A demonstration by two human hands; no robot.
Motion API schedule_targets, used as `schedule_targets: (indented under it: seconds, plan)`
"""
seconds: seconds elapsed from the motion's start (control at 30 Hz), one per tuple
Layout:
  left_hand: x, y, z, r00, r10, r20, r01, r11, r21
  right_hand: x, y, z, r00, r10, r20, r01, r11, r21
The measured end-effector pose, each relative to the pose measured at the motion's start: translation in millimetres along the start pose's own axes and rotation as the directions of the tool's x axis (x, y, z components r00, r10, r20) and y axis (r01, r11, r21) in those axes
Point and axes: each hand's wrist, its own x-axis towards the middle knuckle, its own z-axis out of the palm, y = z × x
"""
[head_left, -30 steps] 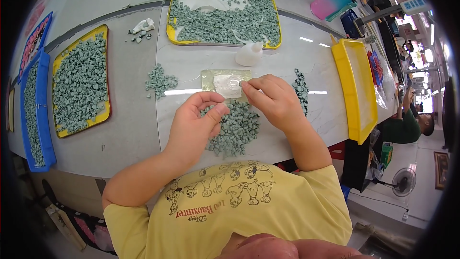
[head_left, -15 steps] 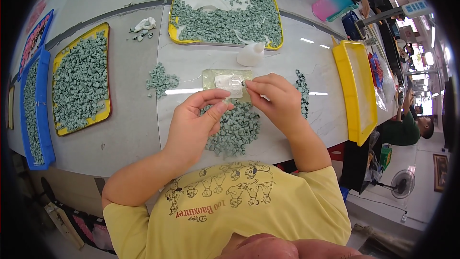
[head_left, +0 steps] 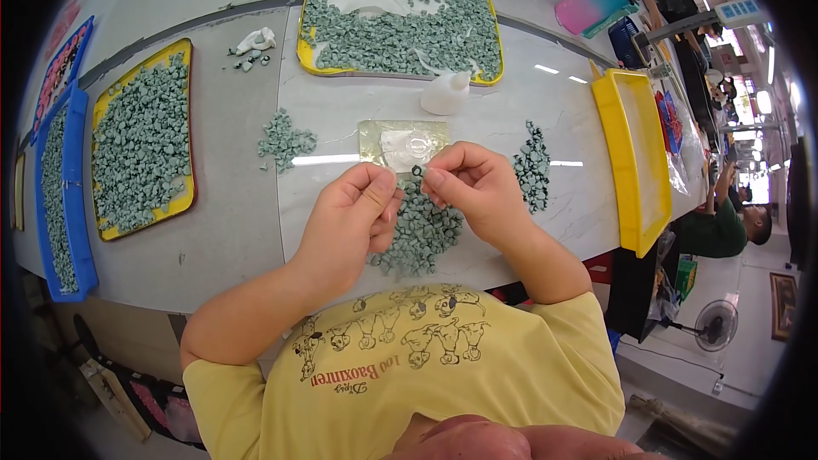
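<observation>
A small dark green piece [head_left: 417,170] is pinched between the thumb and fingertips of my right hand [head_left: 479,194]. Just left of it, my left hand [head_left: 351,209] is closed, thumb against fingers; whatever those fingers may hold is too small to make out. Both hands hover over a heap of grey-green pieces [head_left: 426,230] on the table. Beyond the fingertips lies a yellowish-green mat [head_left: 369,138] bearing a white sheet [head_left: 395,152] with a clear round spot on it. A white squeeze bottle [head_left: 445,95] stands behind the mat.
Smaller piles of pieces lie to the left [head_left: 285,140] and right [head_left: 532,170]. Yellow trays full of pieces sit at the back [head_left: 302,55] and left [head_left: 189,192], beside a blue tray [head_left: 78,247]. At right are another yellow tray [head_left: 633,162] and a blue-pink water bottle [head_left: 592,4].
Both hands have drawn back slightly from the mat toward me. The dark green piece has come down and left with my right hand, nearer to my left fingertips.
</observation>
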Motion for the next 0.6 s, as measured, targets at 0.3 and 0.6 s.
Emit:
schedule_targets:
  seconds: [0.3, 0.6]
  plan:
    - [1, 0, 1, 0.999, -0.042, -0.019, 0.041, 0.998, -0.055, 4, 13, 4, 0.610, -0.752, 0.252, 0.707, 0.372, -0.602]
    - [0, -3, 2, 0.999, -0.043, -0.018, 0.043, 0.999, -0.014, 6, 8, 2, 0.446, -0.784, 0.433, 0.780, 0.103, -0.617]
